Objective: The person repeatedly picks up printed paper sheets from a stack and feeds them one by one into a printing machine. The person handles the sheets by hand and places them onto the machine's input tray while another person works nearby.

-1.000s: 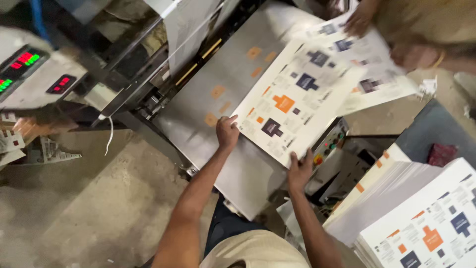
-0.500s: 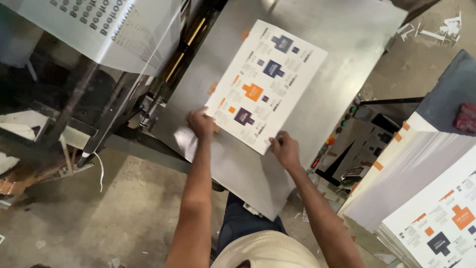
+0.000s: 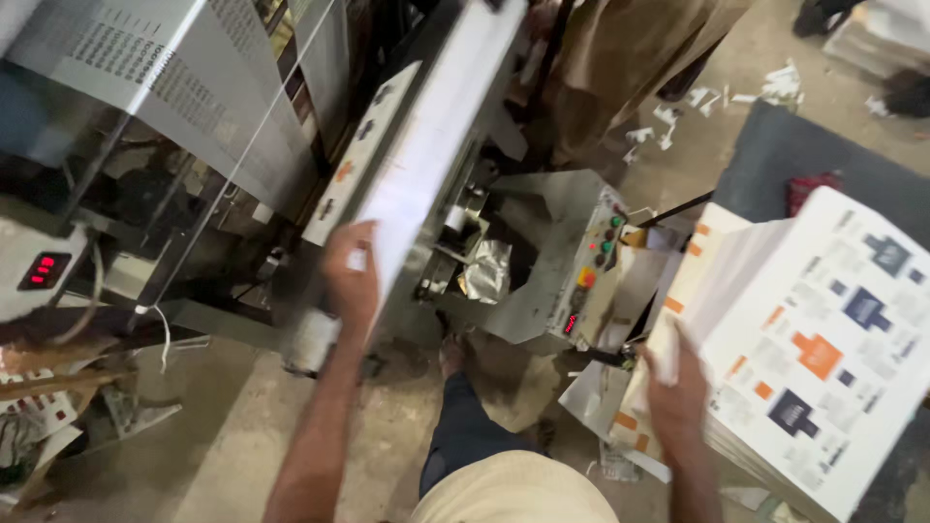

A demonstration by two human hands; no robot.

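Note:
My left hand (image 3: 351, 276) grips the near corner of a thick white stack of sheets (image 3: 441, 126) that stands tilted on its edge against the grey metal machine table (image 3: 542, 242). A printed face with orange and dark blue blocks shows on the stack's left side (image 3: 363, 155). My right hand (image 3: 678, 383) is out to the right, with its fingers curled on the near left edge of a tall pile of printed sheets (image 3: 823, 349). The picture is blurred with motion.
A control box with coloured buttons (image 3: 593, 257) sits under the table, between my arms. A red digit display (image 3: 44, 271) glows at the left. Another person in brown clothes (image 3: 630, 58) stands at the top. Paper scraps (image 3: 717, 97) lie on the floor.
Both hands were pressing the printed stack flat on the metal table. Now the stack is tipped up on edge in my left hand, and my right hand has moved to the pile at the right.

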